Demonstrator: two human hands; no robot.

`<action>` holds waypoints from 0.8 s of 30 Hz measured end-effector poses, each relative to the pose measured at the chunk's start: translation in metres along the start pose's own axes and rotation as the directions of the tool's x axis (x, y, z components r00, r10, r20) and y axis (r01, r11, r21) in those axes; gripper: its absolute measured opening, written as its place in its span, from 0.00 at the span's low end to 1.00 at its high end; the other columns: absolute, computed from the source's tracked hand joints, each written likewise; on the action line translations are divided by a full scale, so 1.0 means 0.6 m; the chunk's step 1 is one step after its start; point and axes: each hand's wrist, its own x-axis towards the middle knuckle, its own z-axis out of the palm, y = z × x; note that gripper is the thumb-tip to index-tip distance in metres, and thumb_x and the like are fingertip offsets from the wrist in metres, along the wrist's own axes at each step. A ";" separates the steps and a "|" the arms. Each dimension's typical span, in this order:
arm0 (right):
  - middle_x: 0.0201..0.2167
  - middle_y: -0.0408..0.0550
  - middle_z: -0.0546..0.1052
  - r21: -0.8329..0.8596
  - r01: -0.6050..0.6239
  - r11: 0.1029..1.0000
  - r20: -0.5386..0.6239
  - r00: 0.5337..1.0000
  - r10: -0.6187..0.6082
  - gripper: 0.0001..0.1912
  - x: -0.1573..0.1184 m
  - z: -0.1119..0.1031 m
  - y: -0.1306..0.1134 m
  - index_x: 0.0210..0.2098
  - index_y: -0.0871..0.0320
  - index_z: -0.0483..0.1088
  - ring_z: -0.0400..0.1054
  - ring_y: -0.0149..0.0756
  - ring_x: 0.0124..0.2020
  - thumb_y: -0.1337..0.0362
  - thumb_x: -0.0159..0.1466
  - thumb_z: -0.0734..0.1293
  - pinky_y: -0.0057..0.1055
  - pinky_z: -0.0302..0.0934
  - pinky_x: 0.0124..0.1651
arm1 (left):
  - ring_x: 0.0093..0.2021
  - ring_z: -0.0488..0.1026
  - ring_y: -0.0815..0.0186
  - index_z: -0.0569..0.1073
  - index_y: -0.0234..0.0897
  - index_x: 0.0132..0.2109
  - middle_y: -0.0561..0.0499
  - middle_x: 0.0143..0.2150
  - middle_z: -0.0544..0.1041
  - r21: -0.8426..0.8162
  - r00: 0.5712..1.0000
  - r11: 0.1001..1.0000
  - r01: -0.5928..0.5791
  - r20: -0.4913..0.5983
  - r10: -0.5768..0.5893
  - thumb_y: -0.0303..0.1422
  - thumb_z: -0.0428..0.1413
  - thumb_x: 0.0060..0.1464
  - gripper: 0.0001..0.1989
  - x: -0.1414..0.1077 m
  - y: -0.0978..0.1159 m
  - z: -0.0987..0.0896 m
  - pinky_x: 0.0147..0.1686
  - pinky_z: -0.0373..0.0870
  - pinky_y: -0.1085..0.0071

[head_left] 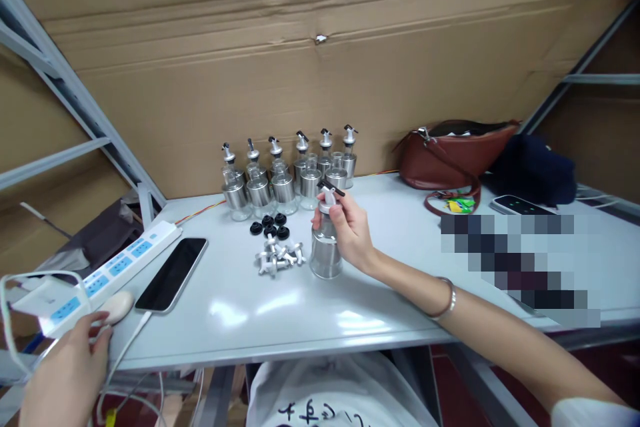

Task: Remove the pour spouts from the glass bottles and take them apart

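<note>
With the left hand [69,365] loosely parted at the puck [119,307] left of the phone [173,275], ideally keep the bottle [326,258] upright and its spout [329,196] straight, right of the phone, with the right hand [354,229] clamped round the top.

Tabletop [395,230] open between held bottle [326,252] and brown bag [450,159]; bottle rows [285,189] block back; phone [173,275], power strip [120,267] crowd left.
</note>
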 end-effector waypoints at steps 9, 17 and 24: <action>0.23 0.41 0.70 0.018 -0.018 1.000 0.014 1.000 0.018 0.20 0.002 -0.002 0.004 0.43 0.55 0.63 0.68 0.30 0.24 0.45 0.66 0.56 0.30 0.64 0.27 | 0.28 0.69 0.59 0.67 0.45 0.35 0.55 0.30 0.71 0.038 0.986 0.990 -0.135 -0.090 0.138 0.38 0.46 0.56 0.07 -0.002 0.098 -0.043 0.30 0.63 0.66; 0.23 0.41 0.71 0.002 0.002 1.000 -0.002 1.000 -0.002 0.19 -0.004 -0.003 0.007 0.44 0.55 0.64 0.67 0.31 0.24 0.47 0.67 0.57 0.31 0.64 0.29 | 0.52 0.71 0.56 0.57 0.44 0.59 0.43 0.56 0.70 -0.631 0.825 0.564 -0.533 -0.237 0.514 0.43 0.53 0.56 0.26 -0.080 0.322 -0.044 0.50 0.69 0.57; 0.24 0.42 0.72 -0.098 0.024 0.995 -0.030 0.999 -0.027 0.20 -0.013 -0.002 -0.001 0.46 0.54 0.65 0.69 0.35 0.26 0.47 0.67 0.55 0.35 0.65 0.34 | 0.62 0.61 0.52 0.53 0.38 0.60 0.37 0.62 0.63 -0.940 0.547 0.236 -0.248 0.065 0.834 0.33 0.66 0.39 0.44 -0.096 0.504 0.048 0.57 0.62 0.54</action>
